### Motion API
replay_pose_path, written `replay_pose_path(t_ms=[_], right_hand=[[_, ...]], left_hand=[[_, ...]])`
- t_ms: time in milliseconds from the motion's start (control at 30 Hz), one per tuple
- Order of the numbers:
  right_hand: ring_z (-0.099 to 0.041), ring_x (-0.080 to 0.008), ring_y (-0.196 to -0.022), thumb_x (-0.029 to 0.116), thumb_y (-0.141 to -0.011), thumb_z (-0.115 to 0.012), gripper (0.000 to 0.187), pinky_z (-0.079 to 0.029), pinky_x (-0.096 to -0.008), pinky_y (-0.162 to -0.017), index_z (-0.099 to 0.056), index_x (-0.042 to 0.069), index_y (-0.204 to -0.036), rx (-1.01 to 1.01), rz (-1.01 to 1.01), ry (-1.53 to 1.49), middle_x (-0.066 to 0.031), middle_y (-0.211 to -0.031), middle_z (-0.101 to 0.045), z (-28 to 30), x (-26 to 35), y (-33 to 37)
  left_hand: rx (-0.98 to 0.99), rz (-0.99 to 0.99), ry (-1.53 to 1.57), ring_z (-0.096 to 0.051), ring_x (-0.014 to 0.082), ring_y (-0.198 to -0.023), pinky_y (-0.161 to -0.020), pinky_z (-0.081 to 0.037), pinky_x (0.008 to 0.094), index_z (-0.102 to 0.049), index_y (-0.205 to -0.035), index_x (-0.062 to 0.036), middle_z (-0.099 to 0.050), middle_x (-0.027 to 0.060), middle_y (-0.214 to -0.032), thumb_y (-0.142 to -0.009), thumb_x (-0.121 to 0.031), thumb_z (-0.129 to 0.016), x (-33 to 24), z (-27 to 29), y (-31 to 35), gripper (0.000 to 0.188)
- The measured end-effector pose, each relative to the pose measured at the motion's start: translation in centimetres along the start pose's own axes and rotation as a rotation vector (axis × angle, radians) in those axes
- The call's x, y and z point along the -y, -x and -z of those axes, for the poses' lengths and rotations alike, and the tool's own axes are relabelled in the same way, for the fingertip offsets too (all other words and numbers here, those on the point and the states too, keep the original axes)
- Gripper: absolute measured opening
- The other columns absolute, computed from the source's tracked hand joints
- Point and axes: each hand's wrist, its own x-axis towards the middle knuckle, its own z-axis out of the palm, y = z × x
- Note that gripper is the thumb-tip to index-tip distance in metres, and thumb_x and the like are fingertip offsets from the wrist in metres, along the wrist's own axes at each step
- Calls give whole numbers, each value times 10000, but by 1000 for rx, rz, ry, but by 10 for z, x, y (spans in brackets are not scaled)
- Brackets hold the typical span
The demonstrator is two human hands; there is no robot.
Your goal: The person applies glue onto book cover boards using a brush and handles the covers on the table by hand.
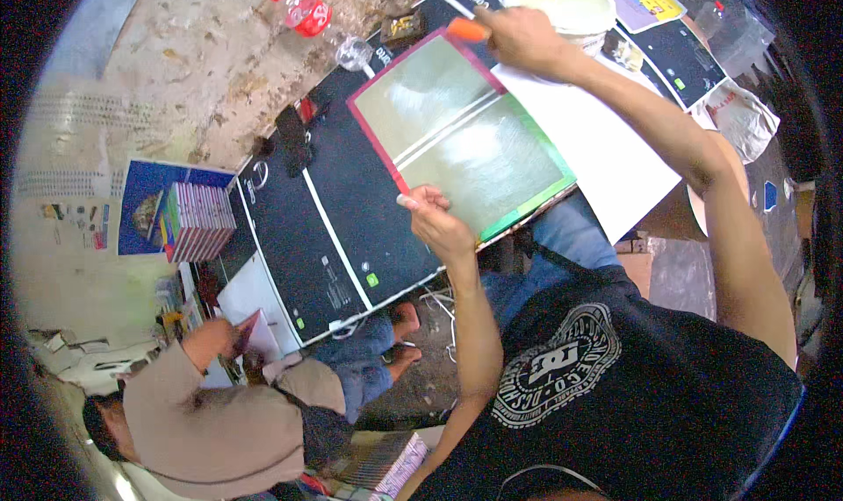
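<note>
A hardback book cover (457,123) lies inside up on the dark tabletop. Its two grey-green boards shine as if wet, a pale spine strip runs between them, and the border is pink at the far side and green at the near right. My left hand (439,224) has its fingers curled at the cover's near-left edge, pinching it. Over the far right corner, my right hand (527,40) grips a tool with an orange end (468,30); the rest of the tool is hidden in my fist. Just beyond that hand stands a white tub (597,14) with a cream-coloured paste inside.
White paper (606,141) lies right of the cover. Beyond the table's far side are a red-labelled bottle (307,14) and a small box (402,28). A black object (293,136) and a book stack (200,220) are left. Another person (211,413) works at lower left.
</note>
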Motion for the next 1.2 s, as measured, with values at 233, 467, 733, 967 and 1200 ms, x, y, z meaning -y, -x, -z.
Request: replay_pose_path(t_ms=[233, 467, 733, 967, 1200], right_hand=[[-614, -376, -666, 241, -807, -647, 225, -494, -439, -630, -614, 43, -907, 147, 157, -647, -209, -709, -608, -7, 76, 35], [-656, -245, -591, 227, -833, -641, 208, -520, -382, -569, -635, 28, -894, 16, -224, -220, -131, -647, -634, 29, -14, 69], [-612, -278, -616, 273, -818, -614, 262, -495, -406, -617, -598, 14, -853, 19, -159, -818, -162, -664, -603, -14, 108, 67], [-672, -271, -671, 321, -789, -632, 311, -518, -415, -652, -584, 14, -793, -55, -391, -625, -158, -696, -653, 24, -15, 149], [-647, -213, -675, 335, -794, -667, 307, -524, -363, -654, -630, 44, -885, -306, -431, -790, -121, -716, -649, 59, 23, 149]], left_hand=[[28, 24, 23, -425, 198, -595, -592, -360, 341, -478, -732, -4, -445, 84, -621, -1025, -497, -105, 0, 1, 0, 684], [-9, 56, 43, -369, 96, -592, -566, -299, 227, -463, -735, -84, -407, -4, -636, -980, -633, -142, 0, -1, 2, 681], [10, 59, 65, -380, 106, -597, -578, -322, 233, -446, -726, -93, -404, -5, -653, -984, -631, -151, 0, -5, -1, 665], [-22, 105, 145, -387, 105, -603, -569, -324, 233, -446, -723, -98, -421, -1, -663, -969, -654, -165, 1, 1, 0, 670], [-14, 109, 85, -421, 184, -600, -597, -364, 333, -466, -723, -11, -443, 70, -616, -1012, -546, -143, -3, -1, -3, 688]])
